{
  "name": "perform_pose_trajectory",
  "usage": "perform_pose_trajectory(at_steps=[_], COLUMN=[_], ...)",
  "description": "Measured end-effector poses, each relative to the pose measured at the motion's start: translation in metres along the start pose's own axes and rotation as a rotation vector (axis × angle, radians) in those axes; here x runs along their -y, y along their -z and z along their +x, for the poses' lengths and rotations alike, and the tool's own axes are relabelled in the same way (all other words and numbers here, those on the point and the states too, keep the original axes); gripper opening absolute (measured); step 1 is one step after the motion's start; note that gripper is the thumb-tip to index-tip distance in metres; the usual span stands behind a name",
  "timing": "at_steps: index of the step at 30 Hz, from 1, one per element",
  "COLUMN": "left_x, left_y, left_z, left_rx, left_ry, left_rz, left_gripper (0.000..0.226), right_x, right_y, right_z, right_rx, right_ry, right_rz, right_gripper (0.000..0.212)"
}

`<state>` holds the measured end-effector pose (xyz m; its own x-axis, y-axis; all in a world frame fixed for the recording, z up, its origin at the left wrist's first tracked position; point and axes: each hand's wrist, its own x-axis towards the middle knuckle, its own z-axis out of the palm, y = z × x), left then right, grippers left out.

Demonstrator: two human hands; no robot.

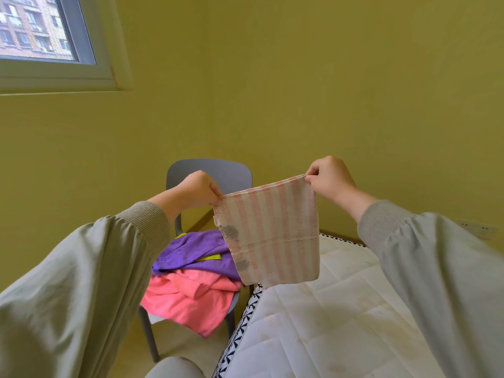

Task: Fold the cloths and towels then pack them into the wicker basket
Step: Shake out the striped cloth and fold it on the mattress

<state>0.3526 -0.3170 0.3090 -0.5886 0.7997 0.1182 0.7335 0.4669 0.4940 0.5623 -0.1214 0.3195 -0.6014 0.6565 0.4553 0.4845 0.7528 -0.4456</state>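
Left hand (196,190) and right hand (328,178) each pinch a top corner of the striped towel (272,233) | fingertips hidden behind cloth | towel covers part of the purple (191,252) and pink (188,298) cloths on the chair (218,173)

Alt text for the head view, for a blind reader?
The left hand and right hand pinch the top corners of a pink-striped towel, holding it spread in the air. Behind it, a purple cloth and a pink cloth lie heaped on a grey chair beside a white mattress.
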Motion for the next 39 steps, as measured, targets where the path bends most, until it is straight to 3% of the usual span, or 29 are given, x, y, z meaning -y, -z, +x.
perform_pose_trajectory(at_steps=[5, 9, 13, 19, 22, 25, 27, 29, 33, 39], left_x=[-0.003, -0.010, -0.017, -0.021, -0.021, -0.027, -0.032, -0.034, -0.032, -0.015], left_y=[0.000, -0.003, -0.008, -0.009, -0.005, -0.001, 0.001, 0.002, -0.014, -0.085], left_z=[-0.003, -0.005, -0.005, -0.007, -0.011, -0.020, -0.027, -0.030, -0.026, 0.006], left_rx=[-0.008, -0.119, -0.229, -0.294, -0.244, -0.144, -0.061, 0.017, 0.069, -0.055], left_ry=[0.020, 0.004, -0.009, -0.049, -0.021, 0.079, 0.145, 0.172, 0.174, 0.090], left_rz=[-0.216, -0.102, -0.033, -0.075, -0.158, -0.396, -0.628, -0.713, -0.594, -0.156], left_gripper=[0.009, 0.015, 0.018, 0.018, 0.031, 0.016, 0.015, 0.016, 0.013, 0.018], right_x=[-0.004, -0.006, -0.005, -0.003, -0.003, -0.004, -0.004, -0.008, -0.022, -0.066], right_y=[0.002, 0.000, -0.003, 0.001, 0.004, 0.011, 0.018, 0.024, 0.024, -0.030], right_z=[-0.001, -0.001, -0.002, -0.006, -0.010, -0.017, -0.021, -0.023, -0.026, -0.028], right_rx=[-0.044, -0.098, -0.144, -0.138, -0.062, -0.027, -0.010, 0.010, 0.130, 0.197], right_ry=[-0.098, -0.142, -0.098, -0.167, -0.229, -0.286, -0.303, -0.332, -0.355, -0.395], right_rz=[0.162, 0.218, 0.150, 0.263, 0.419, 0.534, 0.521, 0.518, 0.443, 0.239], right_gripper=[0.013, 0.009, 0.032, 0.013, 0.009, 0.015, 0.021, 0.020, 0.014, 0.020])
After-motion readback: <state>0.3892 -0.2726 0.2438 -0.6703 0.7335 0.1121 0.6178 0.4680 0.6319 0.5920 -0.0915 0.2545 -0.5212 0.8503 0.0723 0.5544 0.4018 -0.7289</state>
